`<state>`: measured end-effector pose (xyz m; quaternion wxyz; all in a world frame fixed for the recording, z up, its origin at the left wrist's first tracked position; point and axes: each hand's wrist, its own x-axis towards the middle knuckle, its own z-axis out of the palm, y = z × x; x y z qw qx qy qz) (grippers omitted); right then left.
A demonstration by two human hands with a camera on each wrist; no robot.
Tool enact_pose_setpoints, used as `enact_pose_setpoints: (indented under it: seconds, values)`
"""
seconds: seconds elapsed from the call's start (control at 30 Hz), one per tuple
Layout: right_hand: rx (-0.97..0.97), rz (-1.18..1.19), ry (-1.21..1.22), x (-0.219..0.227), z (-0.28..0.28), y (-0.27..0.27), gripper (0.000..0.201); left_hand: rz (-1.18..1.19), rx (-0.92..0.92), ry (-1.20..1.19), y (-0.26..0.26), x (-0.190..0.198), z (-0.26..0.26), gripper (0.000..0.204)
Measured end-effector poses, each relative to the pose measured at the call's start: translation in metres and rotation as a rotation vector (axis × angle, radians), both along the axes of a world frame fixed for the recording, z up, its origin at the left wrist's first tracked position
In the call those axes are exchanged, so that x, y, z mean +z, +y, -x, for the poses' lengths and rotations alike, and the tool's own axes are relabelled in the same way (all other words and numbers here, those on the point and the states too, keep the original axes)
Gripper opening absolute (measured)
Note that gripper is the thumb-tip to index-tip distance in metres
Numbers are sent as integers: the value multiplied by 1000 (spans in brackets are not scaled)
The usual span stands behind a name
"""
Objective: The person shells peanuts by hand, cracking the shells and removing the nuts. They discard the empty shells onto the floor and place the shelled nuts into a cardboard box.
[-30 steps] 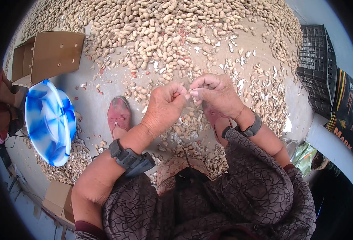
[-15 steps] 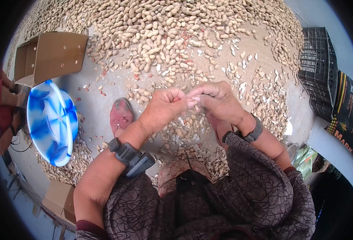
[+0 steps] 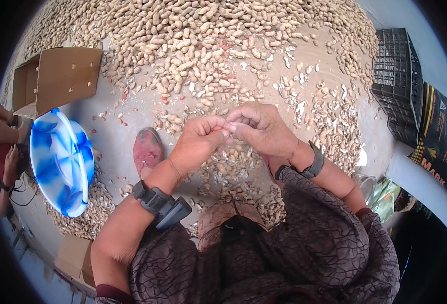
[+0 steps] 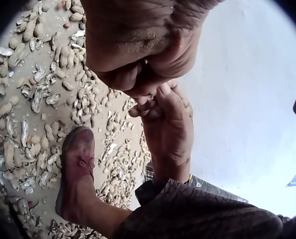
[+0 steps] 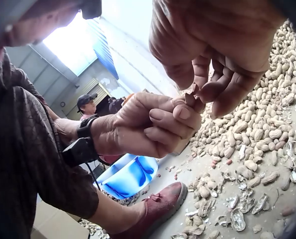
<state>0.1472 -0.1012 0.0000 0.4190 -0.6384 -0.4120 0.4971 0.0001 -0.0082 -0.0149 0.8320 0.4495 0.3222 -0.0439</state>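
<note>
Both hands meet at their fingertips above the floor. My left hand [image 3: 195, 142] curls its fingers round a reddish peanut kernel [image 3: 217, 128], and its thumb and forefinger pinch a small brown peanut piece [image 5: 190, 98], seen in the right wrist view. From the other side my right hand [image 3: 266, 130] pinches that piece between thumb and forefinger. In the left wrist view, the left hand [image 4: 143, 45] covers much of the contact with the right hand [image 4: 169, 132]. Beneath them lie peanuts and split shells [image 3: 236, 162].
A large peanut heap [image 3: 193, 30] spreads across the far floor. At left are a cardboard box [image 3: 69, 76], a blue-and-white basin [image 3: 59, 164] and another person's arm [image 3: 11, 164]. Black crates [image 3: 398, 76] and a printed sack [image 3: 438, 137] stand at right. A red shoe [image 3: 148, 149] is beside the shells.
Both hands have shifted slightly left and towards the body, fingertips still together. The small pale piece between them has become hidden in the head view. The other person's arm at left has moved.
</note>
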Motion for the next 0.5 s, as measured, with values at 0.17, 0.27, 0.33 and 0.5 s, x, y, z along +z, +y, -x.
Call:
enact_pose_setpoints:
  seconds: [0.17, 0.27, 0.33, 0.5]
  values:
    - [48, -48, -148, -3, -2, -2, 7, 165, 25, 6, 2, -4, 2, 13]
    - [108, -145, -323, -5, -2, -2, 8, -35, -69, -10, -1, -2, -1, 12]
    - [88, -148, -279, -3, 2, -3, 13, -99, -85, -24, -4, -6, -1, 10]
    - [120, -204, -350, -3, 2, -3, 11, -153, -135, -38, -1, 3, -2, 10]
